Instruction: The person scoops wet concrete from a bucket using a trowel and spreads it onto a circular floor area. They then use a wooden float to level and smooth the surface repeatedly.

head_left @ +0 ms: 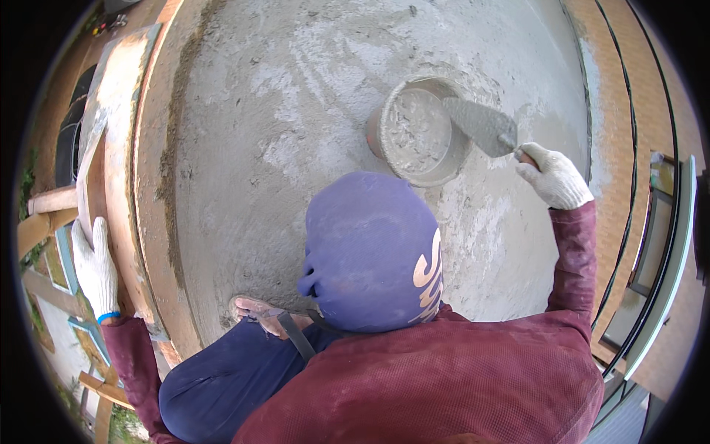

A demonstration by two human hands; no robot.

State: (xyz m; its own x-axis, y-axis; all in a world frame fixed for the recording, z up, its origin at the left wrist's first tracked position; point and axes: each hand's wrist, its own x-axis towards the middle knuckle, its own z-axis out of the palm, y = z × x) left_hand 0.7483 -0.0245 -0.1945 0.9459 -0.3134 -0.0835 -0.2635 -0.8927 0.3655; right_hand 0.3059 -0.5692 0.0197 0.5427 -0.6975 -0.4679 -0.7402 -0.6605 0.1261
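Grey wet mortar fills much of a round bucket (376, 133) with a reddish side and a mortar-coated rim. My right hand (553, 176), in a white knit glove, is closed round the handle of a trowel (479, 122). The trowel's mortar-smeared blade points left, its tip over the bucket's right rim. At far left my left hand (96, 270), gloved in white with a blue cuff edge, lies with fingers stretched against a wooden plank (92, 174). Nothing shows in its grasp. Maroon sleeves cover both arms.
The bucket stands on a rough grey cement surface (244, 148). Wooden boards (126, 111) line its left edge, with a drop beyond. Black cables (632, 148) run along the right past a tan paved strip. A rounded purple cloth-covered shape (370, 251) and a foot (266, 314) are close below the bucket.
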